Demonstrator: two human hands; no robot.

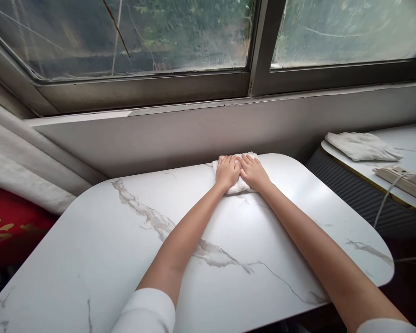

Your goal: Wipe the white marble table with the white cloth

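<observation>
A folded white cloth (241, 186) lies on the white marble-patterned table (142, 259), close to its far edge by the wall. My left hand (228, 171) rests flat on the left part of the cloth, fingers stretched out and pointing away from me. My right hand (253, 172) lies flat on the cloth's right part, its fingers also extended. The two hands nearly touch at the thumbs. Part of the cloth is hidden beneath them.
At the right, a second table (412, 138) holds another white cloth (362, 146) and a power strip (402, 180) with a cable. A window with a metal frame (159, 90) is above the wall. A pale curtain (24, 162) and red fabric (14, 226) are at left.
</observation>
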